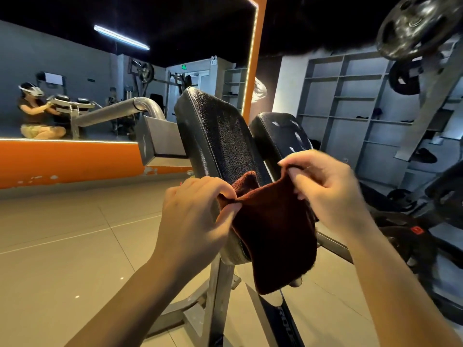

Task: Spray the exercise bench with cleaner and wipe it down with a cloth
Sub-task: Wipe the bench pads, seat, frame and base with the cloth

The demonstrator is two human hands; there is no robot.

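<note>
A dark red-brown cloth [275,236] hangs in front of me, stretched between both hands. My left hand [195,216] pinches its left top edge. My right hand [325,189] pinches the right top corner a little higher. Behind the cloth stands the exercise bench, with a large black leather pad [215,131] tilted upright and a smaller black pad [283,136] to its right showing pale streaks. The grey metal frame [215,296] of the bench runs down under the cloth. No spray bottle is in view.
A mirror [100,83] with an orange border [62,161] covers the left wall and reflects a crouching person. Grey shelving [350,101] lines the back right. Weight plates [416,26] on a rack stand at the right. Tiled floor [62,234] spreads to the left.
</note>
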